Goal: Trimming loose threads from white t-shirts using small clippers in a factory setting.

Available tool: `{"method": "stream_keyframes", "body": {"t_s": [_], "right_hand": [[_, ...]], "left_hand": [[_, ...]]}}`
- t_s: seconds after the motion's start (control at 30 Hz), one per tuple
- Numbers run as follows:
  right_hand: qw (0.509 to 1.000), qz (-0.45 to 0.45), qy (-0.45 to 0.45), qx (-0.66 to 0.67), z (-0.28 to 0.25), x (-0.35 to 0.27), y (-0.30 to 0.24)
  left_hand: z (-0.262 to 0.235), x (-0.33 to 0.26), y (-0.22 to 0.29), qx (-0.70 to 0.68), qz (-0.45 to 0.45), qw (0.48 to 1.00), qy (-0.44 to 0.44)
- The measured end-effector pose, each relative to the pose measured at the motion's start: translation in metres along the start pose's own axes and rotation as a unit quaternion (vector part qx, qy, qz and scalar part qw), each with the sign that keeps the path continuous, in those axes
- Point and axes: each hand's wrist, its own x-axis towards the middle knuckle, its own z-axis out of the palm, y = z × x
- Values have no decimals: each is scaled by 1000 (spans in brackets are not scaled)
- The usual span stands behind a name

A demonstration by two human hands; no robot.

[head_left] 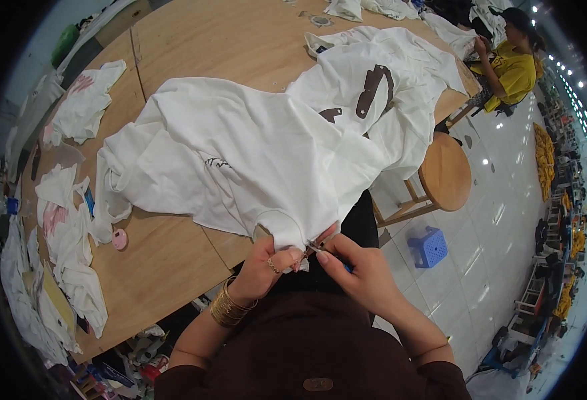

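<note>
A white shirt (240, 147) is spread over the table, one end drawn over the near edge to my hands. My left hand (263, 263) is closed on that end, thumb pressing the cloth; gold bangles ring the wrist. Close beside it, my right hand (353, 263) is closed around small thread snips (314, 247), whose metal blades meet the cloth's edge. A bit of blue shows under the right palm. Most of the snips' handle is hidden by the fingers. Farther right lies another white garment (407, 73) with dark brown printed shapes, overlapping the first.
The wooden table (193, 40) carries white cloth pieces (67, 227) on the left and a round pink object (119, 239). To the right stand a wooden stool (445, 171) and a blue plastic stool (428, 247). A person in yellow (510, 73) handles white cloth at the far right.
</note>
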Motion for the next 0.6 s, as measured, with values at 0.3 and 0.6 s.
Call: {"method": "stream_keyframes", "body": {"t_s": [0.3, 0.6], "right_hand": [[999, 18, -36, 7, -2, -3, -3], [1000, 10, -24, -3, 0, -3, -2]], "left_hand": [[-2, 0, -1, 19, 10, 1000, 1], [-1, 0, -1, 46, 23, 999, 0]]}}
